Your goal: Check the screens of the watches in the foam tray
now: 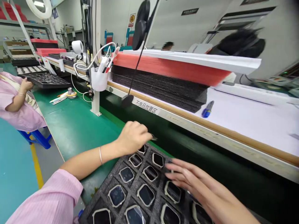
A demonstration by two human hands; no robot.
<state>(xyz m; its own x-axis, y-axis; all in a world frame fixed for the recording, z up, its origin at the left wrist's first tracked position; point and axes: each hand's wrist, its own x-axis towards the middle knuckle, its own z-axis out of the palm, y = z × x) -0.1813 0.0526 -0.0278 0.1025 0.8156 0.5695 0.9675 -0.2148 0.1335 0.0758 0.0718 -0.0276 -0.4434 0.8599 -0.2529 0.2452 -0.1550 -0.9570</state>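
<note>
A black foam tray slants across the bench in front of me, with rows of square-cased watches in its pockets, such as this watch. Over the tray's far edge, my left hand is closed with its fingertips together. A small dark, shiny bit shows at its thumb side, too blurred to name. My right hand is above the tray's right side, its fingers stretched out near a watch. Motion blurs it, and it hides several pockets.
A raised shelf runs behind the bench, bearing stacked black foam sheets, red foam and a blue cutter. A white tool cup hangs at the post. At left, a co-worker's hand touches another black tray.
</note>
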